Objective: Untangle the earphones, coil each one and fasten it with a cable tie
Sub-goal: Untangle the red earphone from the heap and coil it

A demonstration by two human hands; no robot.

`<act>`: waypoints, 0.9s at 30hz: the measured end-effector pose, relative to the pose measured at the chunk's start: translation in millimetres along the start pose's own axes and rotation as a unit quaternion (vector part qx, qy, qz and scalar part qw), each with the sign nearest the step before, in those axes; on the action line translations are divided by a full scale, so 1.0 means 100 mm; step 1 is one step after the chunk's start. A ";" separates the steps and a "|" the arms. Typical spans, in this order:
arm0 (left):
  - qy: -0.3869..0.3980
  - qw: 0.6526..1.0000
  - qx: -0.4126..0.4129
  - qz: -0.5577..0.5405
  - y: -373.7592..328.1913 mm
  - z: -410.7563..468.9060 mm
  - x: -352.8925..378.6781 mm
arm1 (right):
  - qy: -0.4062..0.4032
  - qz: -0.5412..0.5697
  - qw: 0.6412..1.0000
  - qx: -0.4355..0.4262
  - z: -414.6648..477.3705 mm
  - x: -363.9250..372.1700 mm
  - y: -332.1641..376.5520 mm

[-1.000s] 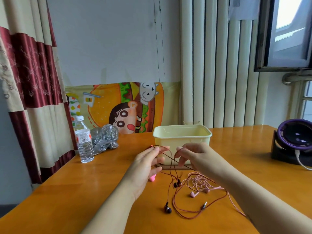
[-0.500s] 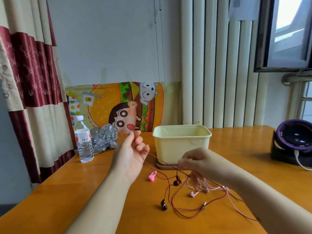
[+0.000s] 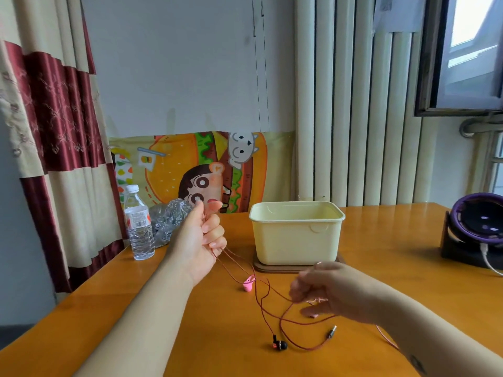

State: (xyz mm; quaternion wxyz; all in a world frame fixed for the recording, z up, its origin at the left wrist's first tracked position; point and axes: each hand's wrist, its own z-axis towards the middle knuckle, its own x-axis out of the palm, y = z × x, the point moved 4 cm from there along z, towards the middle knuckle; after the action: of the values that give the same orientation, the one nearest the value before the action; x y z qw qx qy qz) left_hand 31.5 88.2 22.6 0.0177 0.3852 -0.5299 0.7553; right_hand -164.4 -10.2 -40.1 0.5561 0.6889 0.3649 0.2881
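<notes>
Left hand (image 3: pixel 201 240) is up in the air, thumb and forefinger pinching the cord of the red earphones (image 3: pixel 280 345), with the other 3 fingers curled in over it. From there the cord drops to the tabletop (image 3: pixel 136 308) and loops under the right hand (image 3: pixel 326 292). Its earbud and plug (image 3: pixel 332 332) lie on my side of that hand.

Right hand sits low over the tangle with fingers curled, but it's blurry, so I can't tell what it's actually pinching. A bit of pink cord (image 3: pixel 386 337) pokes out past its forearm.

Looks like the separating step to me. My 2 cents: firm pinch on the left, lift slowly, and use the right hand just to pin the pink stuff flat so the red loops slide free instead of cinching. If it snags, feed the plug end back through, don't yank.
</notes>
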 end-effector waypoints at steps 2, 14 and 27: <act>0.031 0.999 -0.003 0.037 -0.07 0.00 0.07 | 0.024 -0.194 0.980 0.041 -0.04 0.07 0.01; 0.257 0.902 -0.094 0.335 0.02 -0.21 0.51 | -0.002 -0.376 0.871 -0.318 -0.02 0.42 0.97; 0.171 0.983 -0.047 0.048 -0.34 -0.06 0.24 | -0.153 -0.339 0.910 -0.182 0.21 -0.20 0.45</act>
State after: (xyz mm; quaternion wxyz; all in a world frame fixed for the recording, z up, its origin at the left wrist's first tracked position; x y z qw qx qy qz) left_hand 25.7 98.8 62.8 0.0898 0.2236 -0.5716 0.7843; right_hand -150.7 -43.5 -0.1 0.7849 0.4465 0.4282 0.0344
